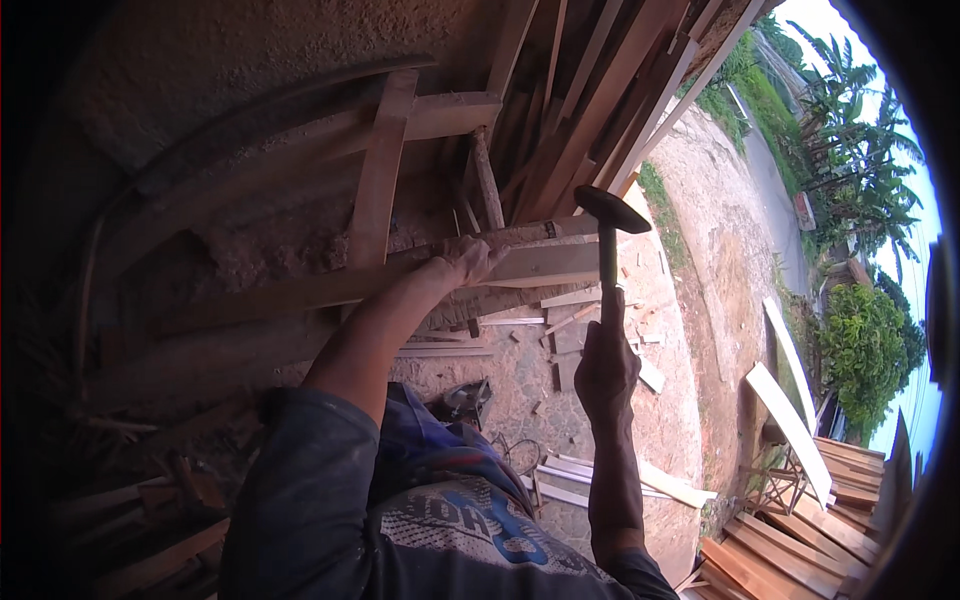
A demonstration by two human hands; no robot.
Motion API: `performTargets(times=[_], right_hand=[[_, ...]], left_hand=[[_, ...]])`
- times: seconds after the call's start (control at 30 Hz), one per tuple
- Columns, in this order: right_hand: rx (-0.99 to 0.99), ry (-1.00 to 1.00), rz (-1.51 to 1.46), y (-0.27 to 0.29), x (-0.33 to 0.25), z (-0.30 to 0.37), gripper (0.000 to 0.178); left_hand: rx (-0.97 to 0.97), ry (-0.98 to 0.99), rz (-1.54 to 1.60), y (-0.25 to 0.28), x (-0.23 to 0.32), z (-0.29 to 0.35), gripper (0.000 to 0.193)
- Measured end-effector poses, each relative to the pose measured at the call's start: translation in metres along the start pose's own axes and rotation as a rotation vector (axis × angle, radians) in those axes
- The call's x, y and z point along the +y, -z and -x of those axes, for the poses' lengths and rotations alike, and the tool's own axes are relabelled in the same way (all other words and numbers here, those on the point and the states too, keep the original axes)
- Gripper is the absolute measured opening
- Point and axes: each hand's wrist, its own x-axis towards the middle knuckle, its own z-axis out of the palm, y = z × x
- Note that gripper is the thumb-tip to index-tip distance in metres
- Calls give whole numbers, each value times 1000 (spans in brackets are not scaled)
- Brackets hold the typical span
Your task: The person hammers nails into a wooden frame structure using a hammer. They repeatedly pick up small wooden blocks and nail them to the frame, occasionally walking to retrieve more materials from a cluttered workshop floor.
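Note:
My right hand (607,365) is wrapped around the handle of a hammer (608,258), which it holds upright with the dark metal head at the top. The hammer head is raised in front of the end of a wooden beam (552,264). My left hand (470,262) lies on the upper edge of that beam, its fingers curled over the wood. Just past my left hand, a dark notch or mark shows near the beam's right end. A flat upright board (382,170) stands behind the beam, and a rough rail (455,115) crosses it.
Long planks (610,100) lean at the back. Wood offcuts (570,350) and white strips (570,480) litter the ground. A dark tool (465,402) lies below the beam. Stacked boards (800,545) fill the lower right, and bushes (870,345) stand outside.

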Motion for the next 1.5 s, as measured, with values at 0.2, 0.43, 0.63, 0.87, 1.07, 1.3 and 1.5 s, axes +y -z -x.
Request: performTargets(times=[0.2,0.43,0.63,0.87,1.07,1.3,1.5], right_hand=[[-485,-340,40,-81,88,71,63],[-282,-194,80,-9,36,23,69],[-405,-182,109,-59,60,66,72],[-360,-337,86,-28,46,31,73],[13,-375,-262,-10,40,62,64],[134,-631,-567,-11,40,101,62],[207,-683,-738,-27,41,118,60]], left_hand=[[-66,82,212,40,36,4,68],[-37,68,148,37,21,6,69],[-62,47,160,37,28,10,70],[-79,62,164,35,24,8,72],[-169,141,287,46,17,10,73],[-461,309,636,51,-46,17,80],[-489,493,690,58,-98,49,78]])
